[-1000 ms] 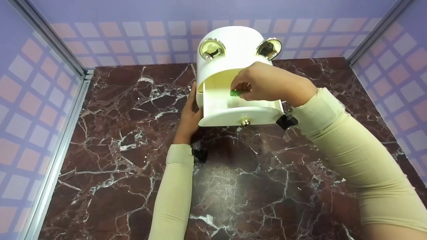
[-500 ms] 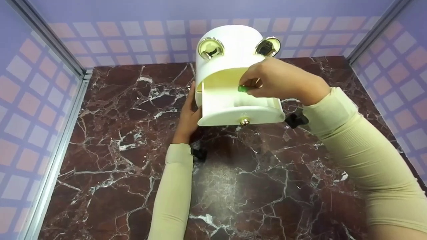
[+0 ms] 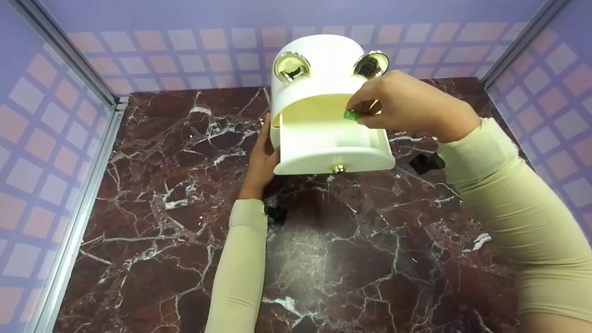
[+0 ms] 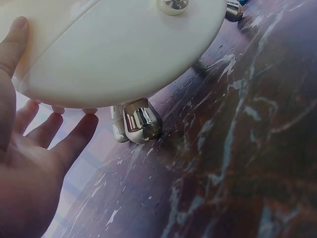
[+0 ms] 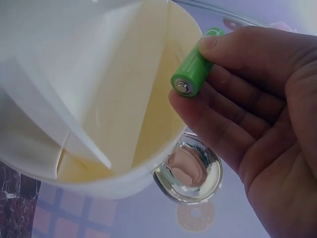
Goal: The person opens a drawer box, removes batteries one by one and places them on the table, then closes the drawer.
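Right hand [image 3: 409, 104] pinches the green battery [image 3: 350, 114] at its fingertips — near the open drawer [image 3: 335, 160], right side. Left hand [image 3: 261, 164] — spread against the white box [image 3: 323, 51]. Only the right wrist view shows the terminal [image 5: 183, 88].

The head camera looks forward and down from high up, far enough back to see the white drawer box [image 3: 321, 55] and much of the bench [image 3: 185, 254]. The left wrist camera sits close, tipped sideways, facing the drawer front [image 4: 124, 59]. The right one looks into the box from very near. Head and left share the knob [image 4: 172, 6]; head and right share the green battery [image 5: 192, 69].
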A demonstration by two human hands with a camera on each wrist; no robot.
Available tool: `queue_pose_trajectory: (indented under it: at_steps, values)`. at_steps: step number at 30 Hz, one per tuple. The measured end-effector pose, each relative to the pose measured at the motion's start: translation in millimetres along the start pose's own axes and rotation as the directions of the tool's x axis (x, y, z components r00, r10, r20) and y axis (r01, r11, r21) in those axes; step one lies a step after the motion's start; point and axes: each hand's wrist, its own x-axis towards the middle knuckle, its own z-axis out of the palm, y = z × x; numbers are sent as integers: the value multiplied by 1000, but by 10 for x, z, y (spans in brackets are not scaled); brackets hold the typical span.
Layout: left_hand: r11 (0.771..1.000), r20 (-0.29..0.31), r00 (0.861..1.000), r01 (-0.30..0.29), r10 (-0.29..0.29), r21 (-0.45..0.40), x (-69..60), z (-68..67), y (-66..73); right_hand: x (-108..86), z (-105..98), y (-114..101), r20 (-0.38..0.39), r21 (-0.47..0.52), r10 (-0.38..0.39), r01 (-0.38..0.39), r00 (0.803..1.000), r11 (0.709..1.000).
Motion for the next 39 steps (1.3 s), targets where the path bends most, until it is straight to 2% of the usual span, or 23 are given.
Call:
queue_pose_trajectory:
  at_steps: [5,6,12,26,35,39]
  values:
    - [1000,4,1000,-1,1,15,-4,-4,14,-41,-22,20,-34,-32,-9,8,999,999]
    - [1000,6,1000,7,-7,4,-12,2,52,-50,-24,24,-35,-30,-5,4,999,1000]
    - [999,3,999,38,-38,-26,-14,-3,44,-111,-23,55,-58,-23,-1,0,998,1000]
    - [999,11,1000,-7,7,-52,-14,-19,6,-227,-50,97,-82,-30,51,-53,995,998]
    - [1000,11,1000,9,-9,-12,-43,-50,-13,-281,-21,120,-74,-3,74,-74,995,997]
    - [999,13,1000,13,-12,-35,-34,-40,-16,-307,-20,148,-88,-18,53,-55,995,998]
